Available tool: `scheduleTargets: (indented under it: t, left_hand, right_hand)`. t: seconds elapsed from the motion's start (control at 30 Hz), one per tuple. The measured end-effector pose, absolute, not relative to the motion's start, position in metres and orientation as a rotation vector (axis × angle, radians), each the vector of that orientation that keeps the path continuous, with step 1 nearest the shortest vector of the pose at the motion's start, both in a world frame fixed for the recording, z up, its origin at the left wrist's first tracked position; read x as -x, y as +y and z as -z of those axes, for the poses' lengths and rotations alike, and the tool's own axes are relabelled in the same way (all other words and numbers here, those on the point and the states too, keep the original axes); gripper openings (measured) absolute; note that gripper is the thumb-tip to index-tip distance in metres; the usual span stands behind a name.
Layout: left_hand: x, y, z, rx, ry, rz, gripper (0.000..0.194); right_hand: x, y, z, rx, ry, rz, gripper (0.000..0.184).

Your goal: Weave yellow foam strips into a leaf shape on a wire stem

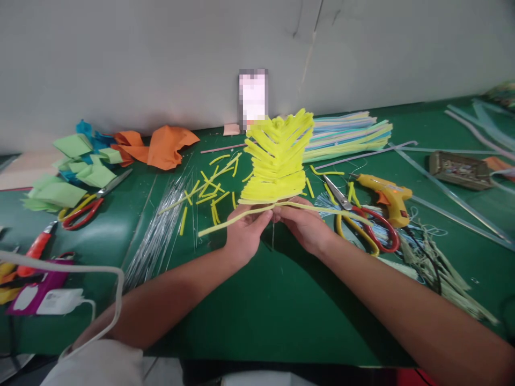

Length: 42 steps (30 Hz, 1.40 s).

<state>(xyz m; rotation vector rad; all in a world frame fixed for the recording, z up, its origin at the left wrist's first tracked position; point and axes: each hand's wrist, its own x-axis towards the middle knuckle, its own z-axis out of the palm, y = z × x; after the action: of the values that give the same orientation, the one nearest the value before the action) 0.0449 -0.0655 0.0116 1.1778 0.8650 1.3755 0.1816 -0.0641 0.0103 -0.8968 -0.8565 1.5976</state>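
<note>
A leaf-like piece made of yellow pipe cleaners (276,155) stands up in front of me, its strands slanting out from a middle line. Both hands pinch its lower end. My left hand (247,230) is closed at the base, thumb toward the middle. My right hand (303,222) grips from the other side, its fingers partly hidden. A long pale yellow pipe cleaner (219,228) crosses the base at my fingertips and sticks out to both sides. A thin wire points down between the hands. Cut yellow pieces (213,187) lie scattered to the left.
A bundle of pastel pipe cleaners (346,136) lies behind. To the right are red-and-yellow scissors (388,233), a yellow glue gun (386,198) and a small tray (458,169). Leftward lie thin wires (161,230), more scissors (82,214), and orange (171,147) and green paper (60,193).
</note>
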Motion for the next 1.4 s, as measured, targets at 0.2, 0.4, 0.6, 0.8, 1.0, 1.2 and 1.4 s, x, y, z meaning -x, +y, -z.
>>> scheduleTargets:
  t: [0.2,0.4,0.6,0.8,1.0,1.2,1.4]
  left_hand:
    - [-0.045,-0.065,-0.007,-1.192,0.898,-1.381,0.015]
    - [-0.045,-0.065,-0.012,-1.201,0.984,-1.311,0.020]
    - [-0.046,-0.064,-0.009,-1.140,0.957,-1.325,0.022]
    - [-0.043,-0.061,-0.002,-1.092,0.923,-1.320,0.018]
    - [-0.043,-0.061,0.001,-1.080,0.866,-1.356,0.017]
    - [-0.043,-0.061,0.003,-1.024,0.857,-1.358,0.024]
    - [-0.043,-0.062,0.002,-1.018,0.844,-1.366,0.024]
  right_hand:
    - [-0.177,-0.065,-0.012,0.871,-0.684,-1.682,0.012]
    - [-0.175,-0.066,-0.014,0.864,-0.674,-1.661,0.011]
    - [-0.175,-0.066,-0.013,0.875,-0.731,-1.627,0.013]
    - [-0.174,-0.067,-0.013,0.870,-0.758,-1.608,0.012]
    - [-0.177,-0.068,-0.010,0.916,-0.936,-1.560,0.012]
    - [-0.180,-0.068,-0.011,0.989,-1.075,-1.571,0.017]
    - [-0.178,-0.071,-0.012,0.985,-1.082,-1.524,0.021]
